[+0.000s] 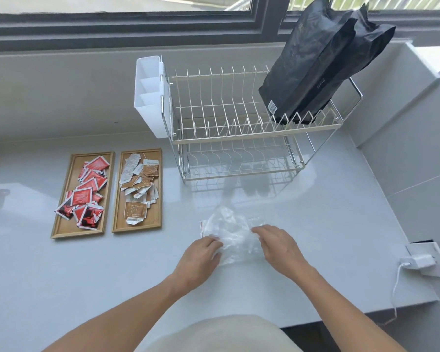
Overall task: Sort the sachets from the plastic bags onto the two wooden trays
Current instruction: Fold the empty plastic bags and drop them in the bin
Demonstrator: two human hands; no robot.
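Both my hands are on the crumpled clear plastic bags (229, 232) lying on the white desk (87, 275) in front of me. My left hand (197, 257) has its fingers curled down, pinching the near left edge of the plastic; my right hand (277, 246) lies over the right side, fingers bent and pressing on it. I cannot tell whether any sachets lie inside the plastic. To my left sit the 2 wooden trays, side by side and just apart: the left tray (61, 224) holds a loose pile of red sachets (87, 194), the right tray (117, 219) holds brown and white sachets (139, 184). Behind the bags stands a wire dish rack (239, 128) with 2 black pouches (320, 59) leaning in its upper tier.
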